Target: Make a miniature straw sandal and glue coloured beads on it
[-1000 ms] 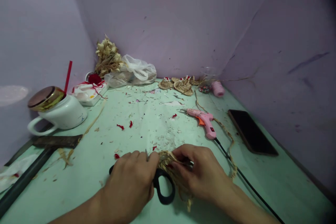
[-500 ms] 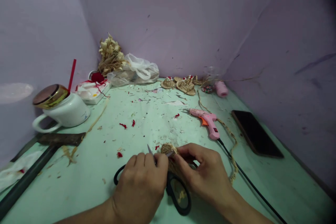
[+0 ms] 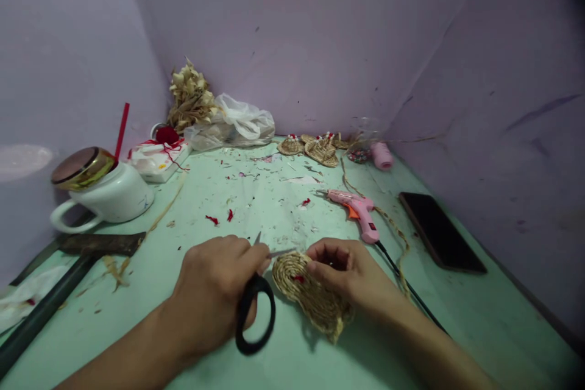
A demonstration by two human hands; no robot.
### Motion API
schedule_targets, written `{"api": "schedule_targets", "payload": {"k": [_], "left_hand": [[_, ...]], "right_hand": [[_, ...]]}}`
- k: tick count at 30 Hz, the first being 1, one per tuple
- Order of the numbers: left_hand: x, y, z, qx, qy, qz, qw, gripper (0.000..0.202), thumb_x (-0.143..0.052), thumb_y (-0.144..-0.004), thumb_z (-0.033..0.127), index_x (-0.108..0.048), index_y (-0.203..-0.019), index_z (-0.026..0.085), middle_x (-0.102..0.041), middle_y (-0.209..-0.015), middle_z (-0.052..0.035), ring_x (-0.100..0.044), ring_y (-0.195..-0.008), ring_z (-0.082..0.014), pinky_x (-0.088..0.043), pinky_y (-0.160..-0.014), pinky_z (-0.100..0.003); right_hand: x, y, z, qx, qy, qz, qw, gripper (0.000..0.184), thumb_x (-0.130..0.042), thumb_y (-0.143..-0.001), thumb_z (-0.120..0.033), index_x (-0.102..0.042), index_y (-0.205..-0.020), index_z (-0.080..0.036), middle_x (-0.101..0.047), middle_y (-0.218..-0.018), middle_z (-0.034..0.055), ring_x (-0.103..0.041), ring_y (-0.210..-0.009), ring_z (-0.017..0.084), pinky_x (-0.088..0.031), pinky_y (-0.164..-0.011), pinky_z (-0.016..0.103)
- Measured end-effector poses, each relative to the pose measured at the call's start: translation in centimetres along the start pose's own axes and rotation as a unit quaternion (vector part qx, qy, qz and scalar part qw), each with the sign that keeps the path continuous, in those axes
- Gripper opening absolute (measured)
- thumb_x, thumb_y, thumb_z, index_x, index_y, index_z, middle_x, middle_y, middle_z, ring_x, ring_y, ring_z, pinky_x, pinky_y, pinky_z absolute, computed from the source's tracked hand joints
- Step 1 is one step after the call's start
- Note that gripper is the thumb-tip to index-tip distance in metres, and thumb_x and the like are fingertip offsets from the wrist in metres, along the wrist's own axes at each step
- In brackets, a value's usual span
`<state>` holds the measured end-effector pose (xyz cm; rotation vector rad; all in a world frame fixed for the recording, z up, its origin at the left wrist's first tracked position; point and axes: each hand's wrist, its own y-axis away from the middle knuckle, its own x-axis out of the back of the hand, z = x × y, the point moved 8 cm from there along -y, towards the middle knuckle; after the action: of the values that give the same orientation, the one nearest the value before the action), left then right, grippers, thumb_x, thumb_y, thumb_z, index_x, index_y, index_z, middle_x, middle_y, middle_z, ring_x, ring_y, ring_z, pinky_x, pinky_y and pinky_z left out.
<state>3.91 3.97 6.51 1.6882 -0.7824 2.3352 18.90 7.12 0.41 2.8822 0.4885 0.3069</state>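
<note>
In my left hand (image 3: pixel 223 292) is a pair of black-handled scissors (image 3: pixel 273 315), its blades parted and pointing forward and right. One blade tip reaches the far edge of a woven straw piece (image 3: pixel 315 298), shaped like a small sole of coiled braid with a red bit on top. My right hand (image 3: pixel 340 271) pinches that piece at its upper right edge between thumb and fingers. The piece's right side is partly hidden by this hand.
A pink glue gun (image 3: pixel 354 207) lies ahead, its cord running right, near a phone (image 3: pixel 441 231). To the left are a hammer (image 3: pixel 103 245) and a white mug (image 3: pixel 119 198). Finished-looking straw pieces (image 3: pixel 320 149), a plastic bag (image 3: pixel 242 125) and a pink thread spool (image 3: pixel 381 155) line the back.
My left hand has drawn left and turned the scissors. The woven piece, mostly covered before, now shows its flat face as my right hand keeps hold of it.
</note>
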Motion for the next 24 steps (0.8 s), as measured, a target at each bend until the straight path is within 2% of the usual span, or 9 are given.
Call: {"api": "schedule_targets", "payload": {"k": [3, 7, 9, 12, 14, 16, 18, 20, 24], "left_hand": [[-0.6, 0.4, 2.1, -0.135, -0.048, 0.008, 0.990, 0.029, -0.040, -0.074, 0.019, -0.062, -0.093, 0.016, -0.058, -0.063, -0.0046, -0.050, -0.058, -0.0196, -0.035, -0.053, -0.031], [-1.2, 0.6, 2.5, -0.171, -0.072, 0.009, 0.983, 0.033, -0.044, -0.071, 0.021, -0.062, -0.097, 0.012, -0.059, -0.065, -0.0066, -0.050, -0.059, -0.0210, -0.037, -0.054, -0.033], [-1.4, 0.4, 1.8, -0.136, -0.046, 0.001, 0.990, 0.030, -0.043, -0.072, 0.017, -0.063, -0.094, 0.014, -0.060, -0.064, -0.0056, -0.051, -0.059, -0.0196, -0.038, -0.054, -0.032], [-1.8, -0.3, -0.5, -0.003, 0.079, -0.016, 0.997, 0.025, -0.043, -0.077, 0.018, -0.064, -0.090, 0.017, -0.062, -0.065, -0.0031, -0.055, -0.060, -0.0156, -0.041, -0.057, -0.028], [-3.1, -0.3, -1.8, 0.107, 0.192, -0.063, 0.974, 0.023, -0.049, -0.078, 0.026, -0.063, -0.093, 0.018, -0.065, -0.072, -0.0024, -0.057, -0.064, -0.0142, -0.044, -0.060, -0.025], [-4.8, -0.1, -2.0, 0.175, 0.284, -0.127, 0.934, 0.025, -0.055, -0.074, 0.033, -0.064, -0.092, 0.018, -0.067, -0.077, -0.0022, -0.058, -0.068, -0.0146, -0.045, -0.061, -0.024], [-5.8, 0.1, -1.3, 0.208, 0.341, -0.173, 0.900, 0.023, -0.056, -0.073, 0.035, -0.064, -0.084, 0.016, -0.066, -0.074, -0.0016, -0.057, -0.068, -0.0147, -0.044, -0.060, -0.023], [-6.0, 0.2, -0.9, 0.233, 0.365, -0.176, 0.884, 0.022, -0.053, -0.075, 0.034, -0.064, -0.075, 0.015, -0.063, -0.067, -0.0010, -0.055, -0.064, -0.0138, -0.043, -0.056, -0.022], [-4.9, 0.1, -1.1, 0.260, 0.337, -0.120, 0.897, 0.020, -0.052, -0.075, 0.032, -0.064, -0.072, 0.016, -0.062, -0.065, -0.0010, -0.053, -0.063, -0.0140, -0.042, -0.058, -0.024]], "right_hand": [[-0.2, 0.2, -0.2, 0.013, 0.016, -0.004, 1.000, 0.010, -0.059, -0.070, -0.023, -0.063, -0.072, -0.015, -0.063, -0.064, 0.0021, -0.054, -0.055, 0.011, -0.041, -0.050, 0.022], [-0.5, 0.4, -0.6, 0.037, 0.080, -0.008, 0.996, 0.012, -0.056, -0.074, -0.023, -0.065, -0.074, -0.014, -0.064, -0.065, 0.0025, -0.054, -0.055, 0.011, -0.040, -0.049, 0.021], [-0.5, 0.5, -1.0, 0.053, 0.117, -0.009, 0.992, 0.014, -0.054, -0.075, -0.023, -0.065, -0.074, -0.014, -0.065, -0.066, 0.0027, -0.054, -0.057, 0.012, -0.040, -0.050, 0.022], [-0.8, 0.7, -1.5, 0.079, 0.159, -0.014, 0.984, 0.015, -0.053, -0.076, -0.022, -0.065, -0.073, -0.014, -0.065, -0.066, 0.0027, -0.055, -0.060, 0.013, -0.041, -0.052, 0.023], [-0.9, 0.9, -1.7, 0.091, 0.168, -0.018, 0.981, 0.015, -0.052, -0.078, -0.023, -0.065, -0.075, -0.014, -0.065, -0.067, 0.0025, -0.056, -0.061, 0.013, -0.042, -0.053, 0.023], [-1.0, 1.0, -1.9, 0.106, 0.169, -0.020, 0.980, 0.015, -0.053, -0.079, -0.024, -0.065, -0.077, -0.015, -0.066, -0.069, 0.0027, -0.057, -0.063, 0.013, -0.043, -0.055, 0.023], [-1.1, 1.1, -2.1, 0.125, 0.172, -0.023, 0.977, 0.015, -0.052, -0.080, -0.023, -0.065, -0.080, -0.016, -0.067, -0.072, 0.0029, -0.059, -0.066, 0.014, -0.044, -0.058, 0.024], [-1.1, 1.3, -2.2, 0.144, 0.187, -0.027, 0.971, 0.016, -0.051, -0.081, -0.023, -0.066, -0.085, -0.018, -0.069, -0.077, 0.0029, -0.060, -0.070, 0.014, -0.045, -0.061, 0.025], [-0.3, 1.7, -2.6, 0.179, 0.284, 0.029, 0.942, 0.027, -0.057, -0.079, -0.033, -0.062, -0.102, -0.019, -0.069, -0.088, 0.0054, -0.061, -0.074, 0.018, -0.045, -0.065, 0.030]]}}
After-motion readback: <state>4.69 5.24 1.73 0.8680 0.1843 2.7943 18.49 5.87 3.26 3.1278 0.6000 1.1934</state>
